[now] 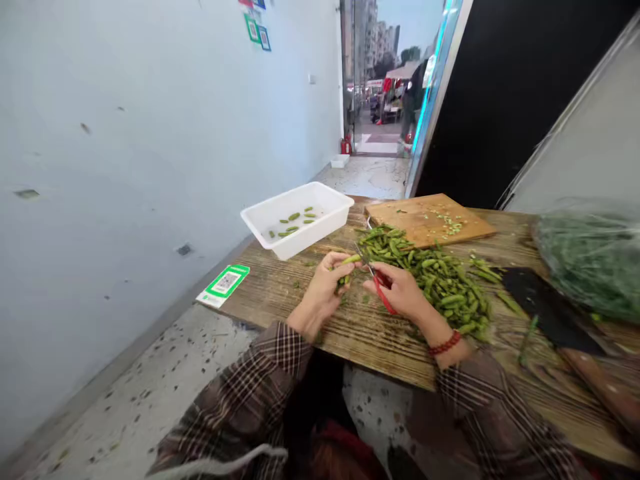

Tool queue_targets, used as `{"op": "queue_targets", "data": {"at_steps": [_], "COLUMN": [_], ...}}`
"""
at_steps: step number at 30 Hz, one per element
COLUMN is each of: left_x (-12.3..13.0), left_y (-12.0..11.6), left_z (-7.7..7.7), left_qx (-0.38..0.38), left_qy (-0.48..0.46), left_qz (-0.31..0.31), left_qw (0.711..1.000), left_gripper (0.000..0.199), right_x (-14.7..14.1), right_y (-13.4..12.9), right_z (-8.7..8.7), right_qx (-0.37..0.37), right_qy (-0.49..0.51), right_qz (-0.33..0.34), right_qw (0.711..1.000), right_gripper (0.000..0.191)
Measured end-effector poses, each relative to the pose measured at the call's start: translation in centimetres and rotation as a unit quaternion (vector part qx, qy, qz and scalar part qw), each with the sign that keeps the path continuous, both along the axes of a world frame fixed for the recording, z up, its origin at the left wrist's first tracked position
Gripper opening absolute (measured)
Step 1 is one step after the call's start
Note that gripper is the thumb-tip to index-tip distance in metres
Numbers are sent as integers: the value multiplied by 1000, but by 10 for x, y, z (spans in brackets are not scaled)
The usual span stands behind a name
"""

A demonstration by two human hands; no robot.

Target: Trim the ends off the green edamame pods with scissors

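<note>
My left hand [329, 283] is closed around a few green bean pods [351, 259], probably edamame by their shape, with one pod poking out toward the right. In my right hand [403, 292] is a pair of scissors [383, 295] with red handles. Its blades meet the end of the protruding pod. A large heap of pods [440, 277] lies on the wooden table just beyond and beside my right hand. Several pods rest in a white plastic tub [315, 227] beyond my left hand.
A wooden cutting board [425, 217] with chopped green bits lies behind the heap. To the right are a cleaver [550, 310] with a wooden handle and a clear bag of greens [595, 253]. A green QR-code card [226, 283] sits at the table's left corner [260, 300].
</note>
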State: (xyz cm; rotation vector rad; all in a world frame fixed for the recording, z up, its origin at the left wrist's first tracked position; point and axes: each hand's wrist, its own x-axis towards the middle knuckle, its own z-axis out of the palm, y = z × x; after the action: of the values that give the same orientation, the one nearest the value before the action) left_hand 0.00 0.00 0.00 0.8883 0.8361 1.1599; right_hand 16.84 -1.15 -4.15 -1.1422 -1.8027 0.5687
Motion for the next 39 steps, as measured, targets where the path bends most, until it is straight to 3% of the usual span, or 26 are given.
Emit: {"op": "queue_targets", "data": {"at_steps": [8, 12, 15, 18, 21, 24, 27, 30, 32, 35, 39], "left_x": [4, 4, 3, -1, -14, -38, -71, -96, -96, -64, 1], "left_y": [-2, 0, 1, 9, 31, 70, 113, 138, 138, 118, 83], "left_z": [2, 0, 0, 10, 30, 53, 72, 83, 82, 68, 32], "left_qx": [1, -14, -20, -1, 60, 170, 270, 329, 356, 369, 379], "left_qy": [-38, -62, -57, -14, 68, 203, 387, 560, 616, 641, 620], "left_qz": [-15, -14, -3, 12, 71, 167, 245, 190, 157, 99, -100], "left_qw": [999, 998, 998, 1000, 993, 950, 847, 736, 685, 665, 679], "left_gripper": [31, 29, 27, 26, 24, 26, 24, 44, 50, 36, 17], "right_x": [2, 0, -2, 4, 20, 39, 49, 50, 49, 47, 43], "right_y": [-1, 0, 1, 3, 8, 13, 17, 18, 17, 17, 17], "right_z": [-2, -5, -7, -5, 2, 9, 13, 15, 16, 17, 17], "right_qx": [33, 83, 81, 42, 17, 18, 4, -9, -7, -2, -11], "right_qy": [-9, -62, -93, -46, 70, 187, 269, 307, 312, 303, 286], "right_qz": [-7, -19, -15, -44, -137, -194, -199, -190, -190, -200, -205], "right_qw": [999, 994, 992, 997, 988, 963, 942, 932, 931, 932, 936], "right_gripper": [32, 30, 28, 30, 35, 37, 37, 37, 37, 37, 37]}}
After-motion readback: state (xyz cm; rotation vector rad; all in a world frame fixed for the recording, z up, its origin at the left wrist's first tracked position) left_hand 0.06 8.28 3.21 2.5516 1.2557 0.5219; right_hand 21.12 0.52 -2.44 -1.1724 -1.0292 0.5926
